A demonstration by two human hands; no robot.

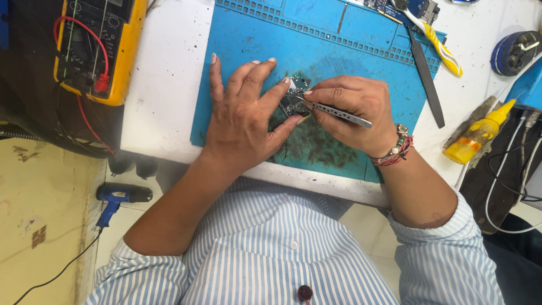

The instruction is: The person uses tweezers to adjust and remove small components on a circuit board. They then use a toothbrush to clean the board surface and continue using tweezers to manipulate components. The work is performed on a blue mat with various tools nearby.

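Leftmost, upper left corner of the frame: a yellow multimeter [96,48] with red and black leads sits off the edge of the white tabletop [166,85]. Below it, lower left, a blue heat gun [117,197] lies on the floor.

Centre: a blue work mat [243,28] covers the middle of the tabletop, its near part darkened with smudges. The left hand [240,121] lies flat on the mat, palm down, fingers spread and stretched toward the upper middle of the frame. Its index fingertip and thumb tip press on a small dark circuit board [293,100], which lies on the mat at mid-frame, between the two hands and partly hidden by them.

Just right of the board, the right hand [353,110] pinches a pair of metal tweezers [339,114] between thumb and fingers, which are curled and pressed together. The tweezer tips meet the board at its right edge. The handle end points toward the wrist, which wears beaded and red cord bracelets [395,149].

Further right, upper area: a long dark flat tool [426,76] lies slantwise on the mat, with a yellow-and-white handled tool [440,48] just above it. Right edge: a yellow squeeze bottle [479,133] lies tilted on the tabletop; a round blue spool-like object [514,52] sits above it. Bottom: blue-and-white striped shirt [282,260].
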